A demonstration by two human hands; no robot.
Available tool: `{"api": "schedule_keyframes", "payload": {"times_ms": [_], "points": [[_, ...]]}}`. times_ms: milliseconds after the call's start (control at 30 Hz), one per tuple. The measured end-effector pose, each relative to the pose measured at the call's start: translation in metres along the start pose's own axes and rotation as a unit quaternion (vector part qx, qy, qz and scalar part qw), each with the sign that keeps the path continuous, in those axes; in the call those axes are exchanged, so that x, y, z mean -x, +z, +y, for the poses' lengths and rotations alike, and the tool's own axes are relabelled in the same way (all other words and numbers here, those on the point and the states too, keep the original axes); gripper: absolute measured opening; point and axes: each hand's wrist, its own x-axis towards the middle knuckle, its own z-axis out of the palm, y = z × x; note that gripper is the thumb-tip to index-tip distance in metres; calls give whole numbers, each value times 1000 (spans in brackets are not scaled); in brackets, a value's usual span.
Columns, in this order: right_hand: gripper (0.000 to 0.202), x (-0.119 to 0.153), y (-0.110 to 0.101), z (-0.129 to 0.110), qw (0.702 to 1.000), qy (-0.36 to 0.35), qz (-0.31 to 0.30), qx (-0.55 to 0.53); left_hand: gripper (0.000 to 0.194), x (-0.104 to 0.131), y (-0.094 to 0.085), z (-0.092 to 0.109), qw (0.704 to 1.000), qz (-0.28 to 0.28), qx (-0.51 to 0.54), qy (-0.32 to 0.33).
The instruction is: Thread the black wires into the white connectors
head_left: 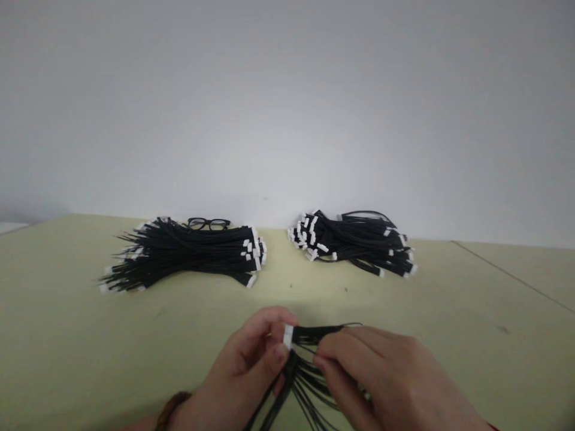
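Note:
Low in the middle of the head view, my left hand (251, 359) is closed around a white connector (288, 337), thumb on its near side. Black wires (314, 334) run from the connector toward the right. My right hand (386, 371) pinches a thin black wire beside it, thumb and forefinger together; its other fingers hide part of the bundle. More black wires (309, 389) fan out below the connector, between both hands, and run out of the frame at the bottom.
A large pile of black wire harnesses (193, 251) with white connectors lies at the back left. Behind it are black-framed eyeglasses (209, 224). A second harness pile (354, 239) lies at the back right, near the white wall (287, 108). A seam (507, 272) crosses the yellowish table (471, 335).

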Motion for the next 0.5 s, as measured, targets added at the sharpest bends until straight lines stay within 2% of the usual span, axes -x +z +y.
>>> {"api": "schedule_keyframes", "payload": {"times_ms": [267,500], "points": [[32,1,5,4,995,-70,48,48,22,0,2,1,999,-19,20,-35],[36,4,14,5,991,-81,71,75,26,0,1,-1,999,-27,2,-36]]}}
